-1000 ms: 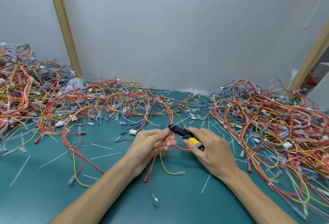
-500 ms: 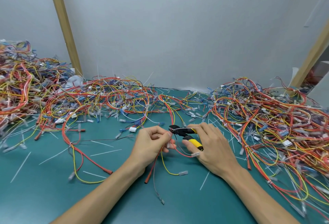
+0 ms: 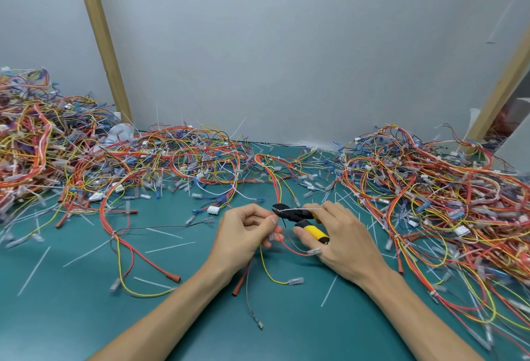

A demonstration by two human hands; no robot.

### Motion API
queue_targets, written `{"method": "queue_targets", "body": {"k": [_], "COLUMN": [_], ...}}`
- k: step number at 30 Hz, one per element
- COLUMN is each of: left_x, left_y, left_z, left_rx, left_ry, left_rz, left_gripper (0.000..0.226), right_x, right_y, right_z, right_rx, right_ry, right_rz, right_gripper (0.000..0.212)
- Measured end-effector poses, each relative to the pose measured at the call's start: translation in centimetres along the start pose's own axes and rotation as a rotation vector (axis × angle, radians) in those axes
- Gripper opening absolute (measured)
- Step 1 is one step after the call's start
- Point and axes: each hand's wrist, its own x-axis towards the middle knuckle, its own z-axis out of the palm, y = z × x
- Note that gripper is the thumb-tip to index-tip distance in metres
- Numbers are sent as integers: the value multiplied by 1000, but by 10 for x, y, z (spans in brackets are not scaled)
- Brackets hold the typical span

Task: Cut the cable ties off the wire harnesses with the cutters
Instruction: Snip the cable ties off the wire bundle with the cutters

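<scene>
— What's on the tabletop (image 3: 86, 317), counted?
— One pair of cutters (image 3: 296, 217), two hands, and three heaps of wire harnesses. There's a left heap (image 3: 43, 145) at nine o'clock, a middle heap (image 3: 177, 160) around eleven and a right heap (image 3: 430, 188) at three. Loose white ties (image 3: 169, 247) lie scattered between them, too many to count.
— How do the cutters look?
— Black head, yellow handles, near the middle of the tabletop, nose pointing to nine o'clock. A thin white cable tie (image 3: 298, 209) lies along the head. Whether the blades bite it, I can't tell.
— And the hands?
— The right hand (image 3: 344, 240) is curled round the handles, which stand a little apart. The left hand (image 3: 246, 231), just beside the nose, pinches the held harness (image 3: 276, 188) between thumb and forefinger. Its red and yellow wires trail toward six o'clock.
</scene>
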Motion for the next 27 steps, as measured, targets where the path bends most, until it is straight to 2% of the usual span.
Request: {"method": "queue_targets", "body": {"k": [8, 27], "left_x": [0, -3], "left_y": [-2, 2], "left_z": [-1, -1], "left_rx": [8, -14], "left_ry": [-15, -35], "left_rz": [13, -3], "left_gripper": [9, 10], "right_x": [0, -2], "right_y": [1, 0], "right_z": [-1, -2], "right_rx": [16, 23], "right_ry": [3, 19], "right_rz": [7, 25], "right_gripper": [42, 44]}}
